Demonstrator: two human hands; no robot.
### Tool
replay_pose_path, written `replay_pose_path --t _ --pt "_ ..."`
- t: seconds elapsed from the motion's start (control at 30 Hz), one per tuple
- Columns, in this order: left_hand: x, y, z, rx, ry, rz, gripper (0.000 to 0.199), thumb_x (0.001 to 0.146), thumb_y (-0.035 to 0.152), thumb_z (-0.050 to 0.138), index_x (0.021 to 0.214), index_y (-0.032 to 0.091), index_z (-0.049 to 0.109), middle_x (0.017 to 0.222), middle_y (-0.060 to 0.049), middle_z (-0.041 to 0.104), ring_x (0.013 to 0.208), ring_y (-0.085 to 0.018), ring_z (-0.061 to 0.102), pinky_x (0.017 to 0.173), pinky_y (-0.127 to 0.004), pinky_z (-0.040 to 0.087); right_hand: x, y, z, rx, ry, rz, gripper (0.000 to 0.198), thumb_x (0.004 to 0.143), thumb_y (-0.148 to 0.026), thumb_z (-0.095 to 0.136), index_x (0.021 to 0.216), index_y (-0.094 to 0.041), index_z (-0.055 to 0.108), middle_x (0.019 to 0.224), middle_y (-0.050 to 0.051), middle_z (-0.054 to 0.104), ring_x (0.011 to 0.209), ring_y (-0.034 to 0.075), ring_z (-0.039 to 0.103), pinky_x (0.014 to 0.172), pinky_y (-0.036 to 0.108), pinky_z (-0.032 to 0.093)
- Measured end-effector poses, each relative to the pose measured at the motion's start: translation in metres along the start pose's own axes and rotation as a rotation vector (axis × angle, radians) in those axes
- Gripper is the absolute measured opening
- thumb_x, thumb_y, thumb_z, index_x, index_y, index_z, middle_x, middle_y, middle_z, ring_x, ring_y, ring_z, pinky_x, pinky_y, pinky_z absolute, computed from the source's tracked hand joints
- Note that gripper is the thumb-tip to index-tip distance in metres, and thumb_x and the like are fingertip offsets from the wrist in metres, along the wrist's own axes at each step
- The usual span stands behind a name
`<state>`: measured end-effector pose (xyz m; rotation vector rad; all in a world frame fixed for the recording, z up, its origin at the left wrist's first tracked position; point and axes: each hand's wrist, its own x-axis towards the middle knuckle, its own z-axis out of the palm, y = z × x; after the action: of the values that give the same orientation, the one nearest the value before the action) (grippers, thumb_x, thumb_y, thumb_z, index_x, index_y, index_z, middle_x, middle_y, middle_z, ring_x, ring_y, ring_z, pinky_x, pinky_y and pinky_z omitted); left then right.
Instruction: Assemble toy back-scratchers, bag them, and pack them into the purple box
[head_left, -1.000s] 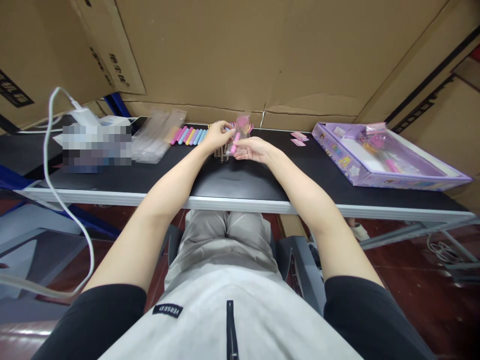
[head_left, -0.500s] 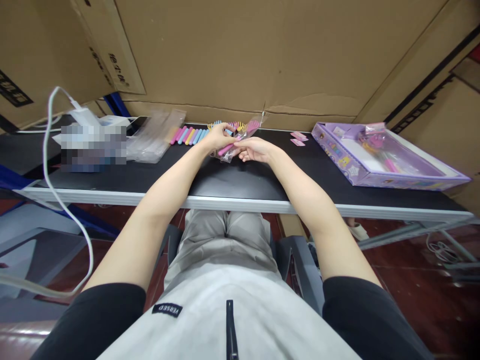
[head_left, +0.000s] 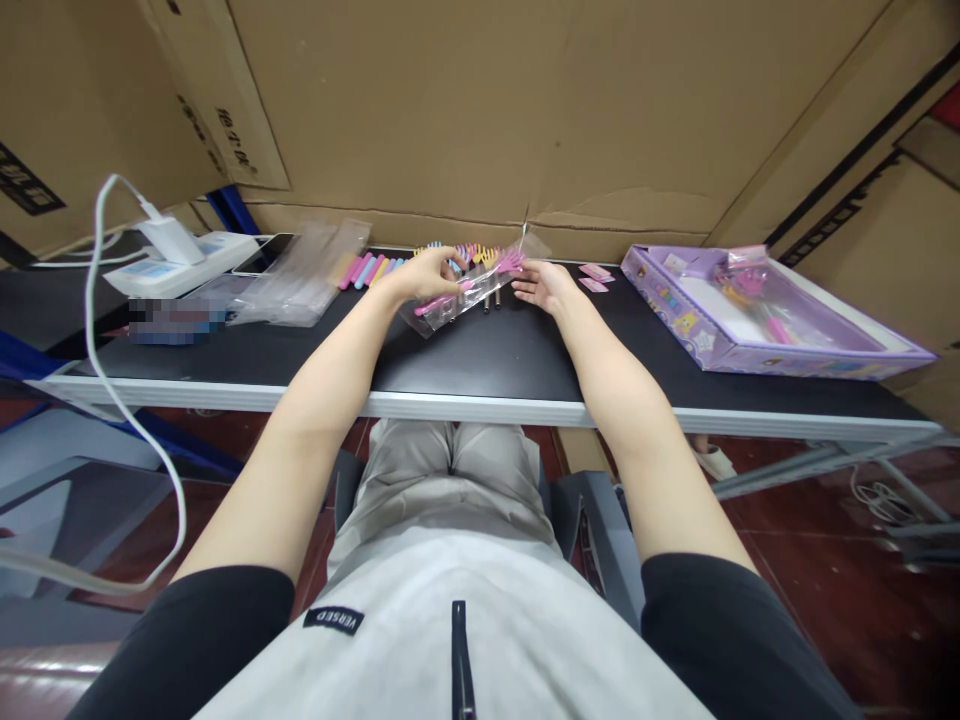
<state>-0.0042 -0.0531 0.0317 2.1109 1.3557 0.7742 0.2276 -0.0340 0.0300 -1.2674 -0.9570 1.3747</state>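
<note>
A clear plastic bag [head_left: 435, 318] lies slantwise between my hands, with a pink back scratcher [head_left: 512, 262] inside it. The scratcher's hand-shaped head points up and right, and its handle points down and left. My left hand [head_left: 427, 276] pinches the bag near the handle. At the head end, my right hand [head_left: 546, 285] has its fingers apart, close against the bag; whether it touches is unclear. Behind them is a row of scratchers with coloured handles [head_left: 365, 271] and claw heads [head_left: 484, 254], some with metal rods showing, partly covered by my left hand.
A stack of clear bags [head_left: 300, 285] lies to the left, near a white power strip [head_left: 187, 265] with a charger and cable. Small pink cards [head_left: 594, 284] lie to the right. A purple box [head_left: 720, 350] holds a packaged item. Cardboard [head_left: 555, 110] stands behind the table.
My right hand has moved right and up toward the head end, its fingers loosening. The bagged scratcher now lies flatter and more fully visible. My left hand has shifted slightly left.
</note>
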Motion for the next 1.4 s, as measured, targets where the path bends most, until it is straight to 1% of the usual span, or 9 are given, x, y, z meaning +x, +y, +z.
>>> replay_pose_path --t 0.27,0.43,0.57,0.73,1.03,1.13,1.23,1.33,1.4 --pt "0.000 -0.012 -0.014 0.106 0.006 -0.019 0.036 0.073 0.017 0.073 0.108 0.021 0.066 0.071 0.001 0.069 0.061 -0.016 0.061 0.063 -0.029 0.045 0.003 0.002 0.000 -0.023 -0.021 0.006 0.017 0.098 -0.015 0.054 0.082 -0.017 0.059 0.073 0.002 0.066 0.059 0.010 0.055 0.063 0.024 0.048" --pt "0.000 -0.018 -0.020 0.208 0.018 -0.049 0.036 0.073 0.020 0.075 0.109 0.023 0.067 0.068 0.002 0.067 0.062 -0.018 0.062 0.063 -0.028 0.045 0.007 0.004 -0.001 -0.010 -0.001 -0.003 0.015 0.094 -0.014 0.055 0.079 -0.017 0.057 0.078 0.004 0.069 0.063 0.012 0.057 0.068 0.027 0.052" --pt "-0.003 -0.015 -0.023 0.284 0.016 -0.110 0.038 0.075 0.017 0.073 0.112 0.021 0.066 0.072 0.001 0.067 0.067 -0.020 0.064 0.062 -0.027 0.044 0.012 0.005 -0.003 0.004 0.034 -0.016 0.013 0.089 -0.009 0.057 0.079 -0.018 0.055 0.081 0.004 0.070 0.064 0.012 0.057 0.068 0.026 0.053" --pt "-0.009 -0.007 -0.026 0.306 0.014 -0.169 0.039 0.075 0.012 0.072 0.112 0.021 0.065 0.075 0.001 0.069 0.071 -0.020 0.065 0.065 -0.027 0.044 0.013 0.005 -0.005 0.067 0.079 -0.015 0.015 0.094 -0.009 0.052 0.081 -0.017 0.055 0.081 0.003 0.069 0.063 0.009 0.056 0.064 0.023 0.048" --pt "-0.005 -0.018 -0.030 0.336 -0.017 -0.126 0.036 0.073 0.015 0.070 0.108 0.022 0.065 0.082 -0.001 0.071 0.074 -0.020 0.065 0.066 -0.026 0.047 0.016 0.005 -0.007 0.079 0.107 -0.027 0.016 0.093 -0.009 0.051 0.080 -0.018 0.054 0.076 0.001 0.067 0.058 0.008 0.050 0.061 0.022 0.047" --pt "-0.008 -0.014 -0.033 0.399 -0.014 -0.158 0.036 0.074 0.019 0.070 0.110 0.023 0.067 0.090 -0.003 0.073 0.080 -0.021 0.067 0.069 -0.027 0.049 0.016 0.005 -0.006 0.077 0.094 -0.034 0.017 0.094 -0.009 0.050 0.080 -0.018 0.053 0.075 0.002 0.067 0.058 0.009 0.050 0.061 0.023 0.047" --pt "-0.014 -0.004 -0.036 0.501 -0.056 -0.213 0.044 0.077 0.020 0.067 0.121 0.024 0.066 0.107 -0.004 0.075 0.090 -0.021 0.069 0.074 -0.025 0.051 0.015 0.006 -0.004 0.074 0.079 -0.029 0.017 0.093 -0.011 0.051 0.079 -0.019 0.053 0.072 0.002 0.065 0.057 0.010 0.050 0.061 0.024 0.047" --pt "-0.021 0.004 -0.038 0.596 -0.109 -0.291 0.052 0.080 0.020 0.064 0.132 0.026 0.062 0.123 -0.003 0.074 0.101 -0.021 0.070 0.084 -0.023 0.053 0.014 0.006 -0.001 0.077 0.069 -0.018 0.017 0.093 -0.010 0.051 0.078 -0.019 0.052 0.069 0.002 0.065 0.055 0.011 0.048 0.059 0.025 0.048" --pt "-0.023 0.006 -0.038 0.651 -0.127 -0.339 0.055 0.083 0.020 0.062 0.138 0.026 0.060 0.130 -0.005 0.072 0.109 -0.023 0.070 0.093 -0.026 0.053 0.013 0.007 0.001 0.082 0.055 0.000 0.019 0.095 -0.011 0.049 0.078 -0.019 0.052 0.067 0.002 0.064 0.054 0.011 0.049 0.058 0.025 0.047"
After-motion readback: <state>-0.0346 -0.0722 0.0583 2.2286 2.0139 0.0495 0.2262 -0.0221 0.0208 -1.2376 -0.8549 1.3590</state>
